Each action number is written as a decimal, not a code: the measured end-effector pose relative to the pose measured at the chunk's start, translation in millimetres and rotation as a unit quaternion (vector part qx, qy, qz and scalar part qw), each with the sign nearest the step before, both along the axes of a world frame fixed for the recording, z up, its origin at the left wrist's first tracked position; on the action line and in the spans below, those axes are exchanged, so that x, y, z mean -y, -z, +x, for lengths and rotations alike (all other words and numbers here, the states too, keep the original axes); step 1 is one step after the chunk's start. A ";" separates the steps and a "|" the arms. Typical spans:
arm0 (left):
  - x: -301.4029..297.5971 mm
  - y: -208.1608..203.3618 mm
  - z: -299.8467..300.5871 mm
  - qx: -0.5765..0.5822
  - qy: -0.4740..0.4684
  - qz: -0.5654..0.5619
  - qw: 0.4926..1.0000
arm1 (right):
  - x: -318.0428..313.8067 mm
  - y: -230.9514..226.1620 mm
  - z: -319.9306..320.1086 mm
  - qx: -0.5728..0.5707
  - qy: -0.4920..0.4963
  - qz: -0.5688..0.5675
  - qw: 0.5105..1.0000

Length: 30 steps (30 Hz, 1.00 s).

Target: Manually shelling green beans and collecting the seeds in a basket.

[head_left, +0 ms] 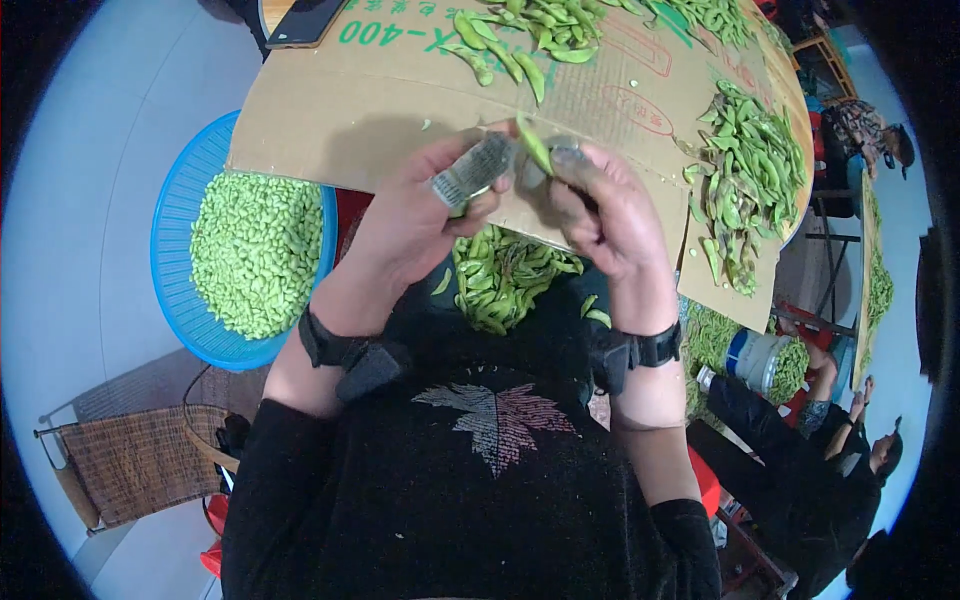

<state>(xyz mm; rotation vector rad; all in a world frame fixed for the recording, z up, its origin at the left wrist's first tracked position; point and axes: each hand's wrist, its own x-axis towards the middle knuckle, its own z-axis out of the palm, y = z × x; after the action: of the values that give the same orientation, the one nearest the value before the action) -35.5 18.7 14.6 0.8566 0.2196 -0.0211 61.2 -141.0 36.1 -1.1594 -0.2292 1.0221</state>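
Observation:
Over the cardboard edge, my right hand (610, 205) pinches a green bean pod (535, 147) between thumb and forefinger. The pod sticks out toward my left hand (430, 200), whose fingers are curled. A greyish-white wrap with print (475, 172) covers my left thumb. A bit of green shows beneath that thumb, too small to name. Dark smudges mark my right thumb and fingers. Below both hands, a heap of green pods (505, 285) lies in my lap. On my left stands a blue plastic basket (172, 270) holding many shelled green beans (255, 250).
A cardboard sheet (330, 110) covers the table, with pod piles (750, 170) at far middle and right. A phone (305, 22) lies far left. A woven chair (140, 465) stands behind the basket. Other people (830, 480) sit at right near a bucket (752, 358).

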 end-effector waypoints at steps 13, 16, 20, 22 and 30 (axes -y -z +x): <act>23.3 12.5 17.3 0.087 -0.091 -0.040 0.991 | 14.2 -7.0 -24.8 0.092 -0.013 -0.010 0.996; 32.8 16.3 17.4 0.100 -0.150 0.079 0.980 | 12.2 -4.9 -27.7 0.111 0.009 -0.041 0.993; 36.1 11.7 13.2 0.098 -0.168 0.159 0.968 | 14.7 2.1 -28.5 0.178 0.022 -0.070 0.981; 33.4 12.7 16.3 0.092 -0.135 0.088 0.983 | 16.0 -0.7 -29.6 0.162 0.023 -0.078 0.984; 15.2 21.6 19.2 0.125 0.026 -0.043 0.991 | 19.4 6.5 -30.0 -0.010 0.034 0.036 0.999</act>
<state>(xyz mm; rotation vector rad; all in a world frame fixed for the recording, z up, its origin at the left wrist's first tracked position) -16.3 3.5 -6.9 0.7714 -0.0393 0.0286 31.3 -160.4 29.7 -1.0848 -0.2080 0.9589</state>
